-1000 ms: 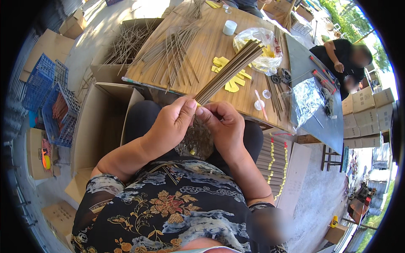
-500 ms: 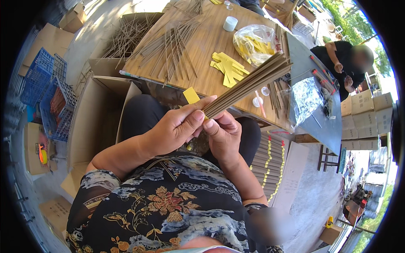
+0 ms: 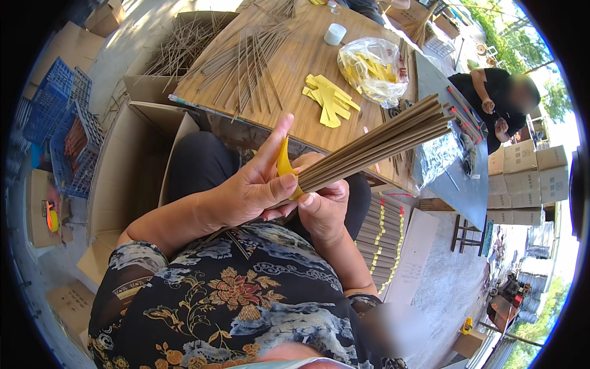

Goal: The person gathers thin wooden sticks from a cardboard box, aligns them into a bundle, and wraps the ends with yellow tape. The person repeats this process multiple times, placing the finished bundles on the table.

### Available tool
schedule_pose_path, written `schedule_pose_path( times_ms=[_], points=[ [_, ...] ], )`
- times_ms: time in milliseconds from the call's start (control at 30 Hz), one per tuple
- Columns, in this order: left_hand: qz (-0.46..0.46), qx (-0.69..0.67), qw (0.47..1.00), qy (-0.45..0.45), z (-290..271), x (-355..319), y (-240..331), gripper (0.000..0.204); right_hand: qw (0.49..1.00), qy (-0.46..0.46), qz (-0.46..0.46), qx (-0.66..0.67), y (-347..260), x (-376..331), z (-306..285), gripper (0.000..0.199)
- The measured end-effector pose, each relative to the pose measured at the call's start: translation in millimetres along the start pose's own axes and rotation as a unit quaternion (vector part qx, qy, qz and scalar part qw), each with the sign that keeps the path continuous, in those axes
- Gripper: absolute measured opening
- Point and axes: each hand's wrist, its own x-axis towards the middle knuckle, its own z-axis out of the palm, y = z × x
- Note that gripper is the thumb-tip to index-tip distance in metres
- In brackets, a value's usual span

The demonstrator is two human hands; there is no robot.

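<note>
A bundle of thin brown incense sticks (image 3: 378, 146) slants up to the right in front of me, its lower end between my two hands. My right hand (image 3: 324, 212) is closed around it from below, thumb on the sticks. On the other side, my left hand (image 3: 253, 187) pinches the bundle's base with its thumb, while its index finger points upward. A yellow paper strip (image 3: 284, 160) curves around the lower sticks, its free end standing up beside that finger. The fingers beneath the bundle are partly hidden.
Loose sticks (image 3: 246, 67), yellow paper strips (image 3: 330, 101), a clear bag of strips (image 3: 372, 71) and a white jar (image 3: 335, 34) are on the wooden table. An open carton (image 3: 126, 178) stands at my left. Banded bundles (image 3: 382, 237) lie at lower right. Another person (image 3: 491, 101) sits across.
The yellow strip's end has gone from lying flat to curling upright around the sticks. My left index finger has lifted off the bundle, which now tilts lower to the right.
</note>
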Motion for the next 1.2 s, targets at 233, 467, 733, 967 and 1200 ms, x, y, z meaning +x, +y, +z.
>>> schedule_pose_path(
  times_ms=[233,467,733,967,1200],
  points=[
    [-0.096,-0.068,0.993,0.0,-8,-2,-5,0.09,0.938,-0.13,-0.25,-0.2,14,15,-31,0.032],
    [-0.078,-0.066,0.993,0.054,7,2,5,0.051,0.925,-0.102,-0.274,-0.242,3,16,-23,0.035],
    [-0.078,0.022,0.995,0.052,-10,7,11,0.031,0.975,-0.025,-0.088,-0.201,-7,12,-24,0.032],
    [-0.032,0.297,0.952,0.06,-22,4,8,0.025,0.968,0.091,0.091,-0.217,-29,14,0,0.019],
    [0.117,0.492,0.862,0.023,-22,6,5,0.017,0.966,0.141,0.105,-0.191,-16,16,-5,0.018]
  ],
)
